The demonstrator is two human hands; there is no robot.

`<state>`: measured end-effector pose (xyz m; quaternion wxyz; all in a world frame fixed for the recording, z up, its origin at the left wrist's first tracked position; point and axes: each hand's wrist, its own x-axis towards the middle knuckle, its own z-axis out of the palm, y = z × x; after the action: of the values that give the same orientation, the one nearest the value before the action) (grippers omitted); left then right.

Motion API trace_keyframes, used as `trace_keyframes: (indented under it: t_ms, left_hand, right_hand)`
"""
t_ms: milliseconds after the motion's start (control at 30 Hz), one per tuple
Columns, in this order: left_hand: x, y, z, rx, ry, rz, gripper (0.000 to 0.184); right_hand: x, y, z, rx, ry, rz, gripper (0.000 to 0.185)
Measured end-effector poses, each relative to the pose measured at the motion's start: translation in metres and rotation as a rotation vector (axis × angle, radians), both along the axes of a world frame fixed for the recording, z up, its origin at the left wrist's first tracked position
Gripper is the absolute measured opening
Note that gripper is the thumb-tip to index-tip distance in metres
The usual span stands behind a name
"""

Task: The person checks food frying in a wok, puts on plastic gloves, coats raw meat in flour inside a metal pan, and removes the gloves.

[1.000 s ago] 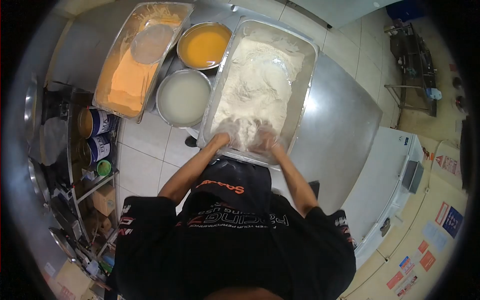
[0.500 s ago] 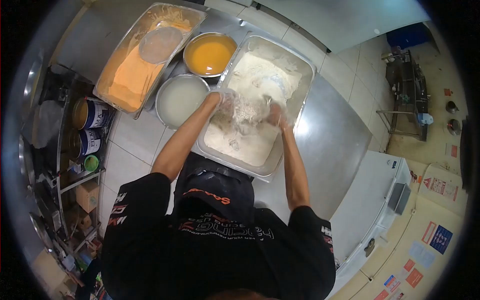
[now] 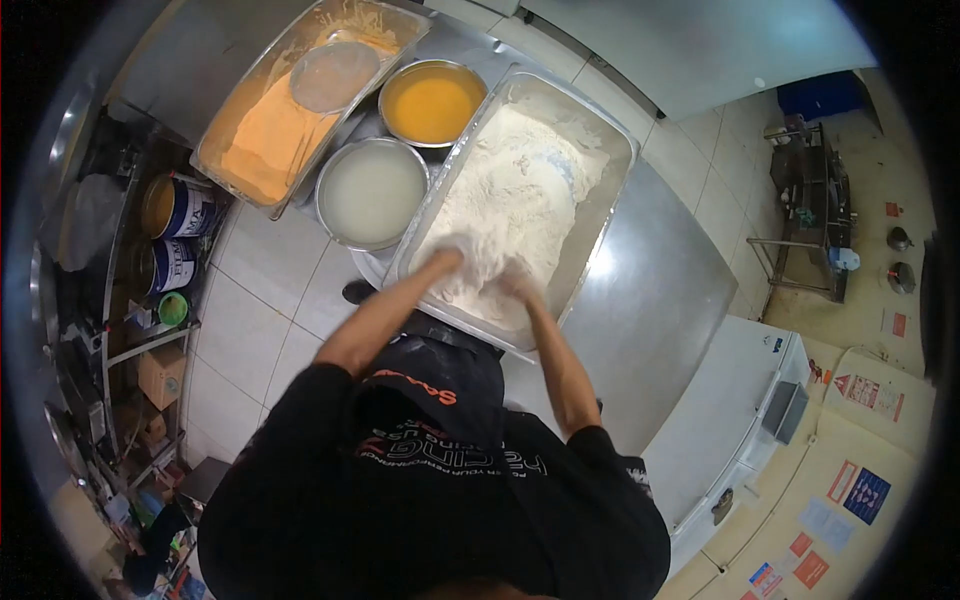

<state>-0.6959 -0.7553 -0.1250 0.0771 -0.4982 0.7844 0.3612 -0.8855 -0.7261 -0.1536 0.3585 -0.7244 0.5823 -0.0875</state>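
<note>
A deep metal pan [image 3: 612, 190] holds pale flour [image 3: 525, 175] heaped unevenly along its length. Both of my hands are down in the flour at the near end of the pan. My left hand [image 3: 458, 250] is close to the pan's left wall, flour-dusted and blurred. To its right, my right hand [image 3: 514, 281] reaches into the same flour. Motion and flour hide the fingers of both hands, so I cannot see whether they grip anything.
Left of the pan stand a bowl of cloudy whitish liquid [image 3: 372, 195] and a bowl of yellow-orange liquid [image 3: 432, 104]. Beyond them is a metal pan of orange powder [image 3: 205, 150] with a round sieve [image 3: 335, 78] on top. A steel table [image 3: 660, 270] extends right.
Both hands have come down from mid-pan toward the near end, into the flour. The clump of flour between them is no longer lifted. The view has shifted slightly.
</note>
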Motion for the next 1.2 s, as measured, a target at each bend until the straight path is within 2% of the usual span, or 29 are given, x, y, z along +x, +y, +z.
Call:
trace_keyframes:
  t_ms: [67,100,167,233,267,333,433,500,567,600,667,700,767,800,833,867,933,967,1000,1033,1067,1100,1133,1167,1200]
  left_hand:
    - [0.009,-0.034,0.102,0.219,0.027,0.003,0.027]
    - [0.011,-0.045,0.086,0.156,0.070,0.002,0.027]
    - [0.018,-0.049,0.050,0.039,0.120,0.006,0.027]
    - [0.028,-0.036,0.030,-0.033,0.135,0.019,0.028]
    - [0.031,-0.020,0.022,-0.054,0.110,0.024,0.028]
    - [0.029,0.019,0.002,-0.071,0.006,0.030,0.030]
    - [0.000,0.046,-0.049,-0.038,-0.105,0.090,0.034]
    - [-0.011,0.032,-0.069,0.046,-0.062,0.110,0.037]
    - [-0.007,0.018,-0.073,0.110,0.031,0.124,0.041]
    - [0.002,0.017,-0.071,0.110,0.093,0.123,0.042]
    - [0.024,0.023,-0.070,0.062,0.181,0.096,0.046]
    - [0.030,0.027,-0.070,0.041,0.170,0.090,0.048]
    - [0.022,0.034,-0.081,0.036,0.035,0.118,0.052]
    - [0.007,0.030,-0.094,0.051,-0.054,0.148,0.054]
    - [-0.009,0.022,-0.100,0.041,-0.104,0.150,0.056]
    - [-0.027,0.008,-0.070,-0.095,-0.192,0.076,0.053]
    - [-0.037,-0.004,-0.070,-0.218,-0.275,0.003,0.051]
    - [-0.034,-0.019,-0.098,-0.596,-0.072,0.183,0.047]
    - [-0.030,-0.037,-0.119,-0.975,0.136,0.364,0.043]
    - [-0.023,-0.052,-0.112,-0.984,0.128,0.366,0.043]
    - [-0.013,-0.066,-0.090,-0.775,0.106,0.334,0.043]
    - [-0.005,-0.076,-0.087,-0.565,0.082,0.298,0.044]
    - [-0.002,-0.077,-0.086,-0.567,0.073,0.289,0.044]
    - [-0.003,-0.068,-0.085,-0.670,0.078,0.246,0.042]
    - [-0.006,-0.056,-0.090,-0.772,0.089,0.200,0.041]
  right_hand:
    - [0.000,-0.025,0.045,0.147,-0.106,-0.097,0.056]
    - [-0.027,-0.040,-0.056,0.203,-0.215,-0.309,0.063]
    - [-0.008,-0.040,0.043,0.096,-0.098,-0.168,0.072]
    - [-0.011,-0.030,0.073,0.071,0.127,-0.099,0.082]
    - [-0.030,-0.016,0.027,0.077,0.369,0.065,0.085]
    - [-0.040,0.008,-0.007,0.077,0.611,0.231,0.088]
    - [0.016,0.037,0.051,0.305,0.233,-0.252,0.059]
    - [0.017,0.036,0.063,0.381,0.111,-0.404,0.050]
    - [0.012,0.022,0.066,0.256,-0.482,-0.549,0.039]
    - [0.004,0.019,0.078,0.257,-0.481,-0.550,0.039]
    - [-0.013,0.017,0.113,0.418,-0.751,-0.495,0.035]
    - [-0.019,0.021,0.087,0.412,-0.749,-0.497,0.035]
    - [-0.040,0.035,-0.001,0.400,0.087,-0.391,0.027]
    - [-0.031,0.032,-0.010,0.391,0.088,-0.392,0.027]
    - [-0.010,0.026,-0.017,0.183,0.133,-0.223,0.027]
    - [-0.006,0.012,-0.031,0.077,0.152,-0.132,0.027]
    - [-0.010,-0.018,-0.067,-0.149,0.236,0.041,0.032]
    - [-0.014,-0.032,-0.078,-0.267,0.290,0.129,0.036]
    - [-0.008,-0.049,-0.023,-0.156,0.120,-0.170,0.039]
    - [0.000,-0.065,0.045,-0.039,-0.058,-0.464,0.042]
    - [-0.006,-0.079,0.052,-0.043,-0.071,-0.462,0.042]
    - [-0.016,-0.095,0.054,-0.111,0.152,-0.347,0.043]
    - [-0.019,-0.104,0.053,-0.173,0.376,-0.231,0.045]
    - [-0.011,-0.106,0.046,-0.166,0.370,-0.242,0.045]
    - [0.000,-0.106,0.033,-0.261,0.248,-0.299,0.054]
